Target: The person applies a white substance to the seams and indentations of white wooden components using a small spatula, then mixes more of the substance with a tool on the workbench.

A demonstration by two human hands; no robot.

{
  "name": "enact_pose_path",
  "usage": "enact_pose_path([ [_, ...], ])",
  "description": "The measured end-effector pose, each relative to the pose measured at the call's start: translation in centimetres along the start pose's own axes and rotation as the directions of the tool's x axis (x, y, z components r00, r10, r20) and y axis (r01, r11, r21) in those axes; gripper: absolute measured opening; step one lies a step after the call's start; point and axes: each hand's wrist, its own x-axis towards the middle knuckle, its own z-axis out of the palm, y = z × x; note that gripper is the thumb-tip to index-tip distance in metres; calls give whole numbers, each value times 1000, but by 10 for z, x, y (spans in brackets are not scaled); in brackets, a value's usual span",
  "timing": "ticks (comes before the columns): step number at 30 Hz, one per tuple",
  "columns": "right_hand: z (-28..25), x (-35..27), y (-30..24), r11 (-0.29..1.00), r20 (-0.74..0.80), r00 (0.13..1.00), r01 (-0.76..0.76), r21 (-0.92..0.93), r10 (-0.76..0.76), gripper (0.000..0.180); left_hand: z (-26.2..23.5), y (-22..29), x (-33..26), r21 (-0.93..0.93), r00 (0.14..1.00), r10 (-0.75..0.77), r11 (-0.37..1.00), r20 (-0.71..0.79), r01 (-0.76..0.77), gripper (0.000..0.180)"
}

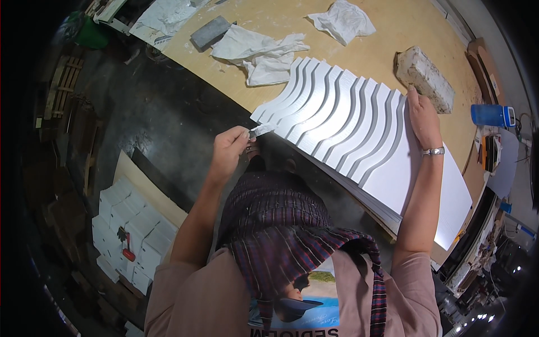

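- Two bare hands work on a white wavy-ribbed panel (342,121) that lies on a plywood workbench (393,28), its near edge overhanging the bench edge toward the person.
- Left hand (229,147) is closed in a pinch around a small piece of pale abrasive or scraper (261,130); the exact kind of tool is too small to tell. Its tip touches the panel's left end, at the outermost rib.
- Right hand (422,118) lies flat with fingers pressed together on the panel's far right side, palm down on the smooth part just beside the last rib. A metal bracelet (433,151) sits on that wrist.
- Panel ribs run in parallel S-curves from the far edge toward the person; the smooth flat part of the panel extends to the right and down.
- Just beyond the right hand's fingertips, a dusty whitish block (424,77) rests on the bench, touching or nearly touching the panel's corner.
- Crumpled white rags (264,53) lie on the bench near the panel's far left end, with another crumpled white cloth (342,19) farther back and a grey block (209,32) beside the rags.
- Blue container (490,115) stands at the right, well apart from the panel.
- Stacked white boxes (132,224) sit on the dark floor at lower left.
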Motion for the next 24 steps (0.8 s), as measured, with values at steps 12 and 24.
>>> enact_pose_path([
  [12,-4,-3,-6,1000,3,1000,-19,-20,19,59,-3,-28,9,-148,999,-39,988,-22,35,21],
  [24,-3,-2,-5,1000,-19,1000,-5,-3,5,59,-4,-22,10,-124,999,-44,991,-10,43,20],
])
